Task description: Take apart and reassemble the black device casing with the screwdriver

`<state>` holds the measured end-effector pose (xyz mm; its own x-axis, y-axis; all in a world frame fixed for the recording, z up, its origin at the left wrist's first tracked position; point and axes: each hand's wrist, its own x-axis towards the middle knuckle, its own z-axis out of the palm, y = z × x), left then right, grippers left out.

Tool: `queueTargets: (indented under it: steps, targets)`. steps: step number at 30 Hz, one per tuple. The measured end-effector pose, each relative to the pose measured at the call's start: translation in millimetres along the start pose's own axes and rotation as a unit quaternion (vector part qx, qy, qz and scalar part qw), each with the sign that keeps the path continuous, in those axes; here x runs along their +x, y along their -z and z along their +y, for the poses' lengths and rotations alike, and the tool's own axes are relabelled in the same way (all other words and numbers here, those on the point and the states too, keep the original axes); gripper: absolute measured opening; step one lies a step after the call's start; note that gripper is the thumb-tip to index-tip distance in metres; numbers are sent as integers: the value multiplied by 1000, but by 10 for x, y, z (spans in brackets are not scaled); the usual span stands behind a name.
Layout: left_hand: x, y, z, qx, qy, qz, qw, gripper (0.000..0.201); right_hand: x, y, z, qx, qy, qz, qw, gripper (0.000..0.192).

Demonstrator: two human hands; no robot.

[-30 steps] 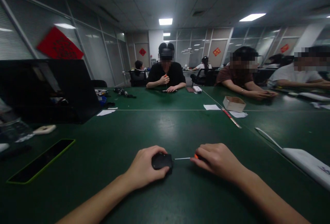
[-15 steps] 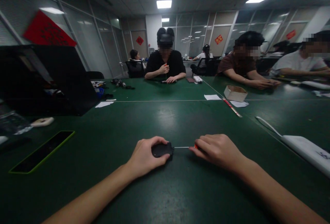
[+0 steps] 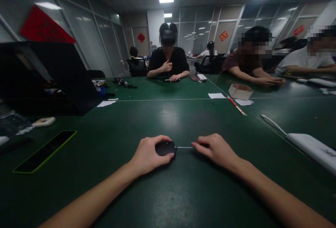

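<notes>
Mouse: black mouse (image 3: pixel 165 149), mid-table, in my left hand.
Left hand: my left hand (image 3: pixel 148 154) clamped around its sides, thumb nearest me.
Right hand: my right hand (image 3: pixel 212 147) at the mouse's 3 o'clock, fingers curled narrow on a thin metal rod (image 3: pixel 185 147); rod's far tip at mouse edge, contact can't tell.
Writing: white box (image 3: pixel 309 147) at 3 o'clock, dark marking, too small to read; red poster (image 3: pixel 46 27) at 11, characters blurred.
Edges: green-rimmed phone (image 3: pixel 46 151) at 9; paper box (image 3: pixel 240 92) at 2.
Room: green table (image 3: pixel 168 200) stretches to pale seam at 12, and to 6 between my forearms.
</notes>
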<state>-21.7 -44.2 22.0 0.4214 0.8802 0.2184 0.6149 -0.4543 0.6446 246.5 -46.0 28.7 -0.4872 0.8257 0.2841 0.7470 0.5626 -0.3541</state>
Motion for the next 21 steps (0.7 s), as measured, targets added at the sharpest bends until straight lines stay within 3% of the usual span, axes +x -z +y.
queueTargets:
  steps: [5, 15, 21]
  targets:
    - [10, 16, -25, -46, 14, 3, 999, 39, 13, -30, 2, 44, -22, -1, 999, 44]
    - [6, 29, 13, -55, 14, -25, 998, 35, -23, 175, 9, -176, 131, 18, 975, 38]
    - [-6, 33, 31, -39, 12, -25, 999, 35, -33, 163, 26, -203, 162, 28, 965, 39]
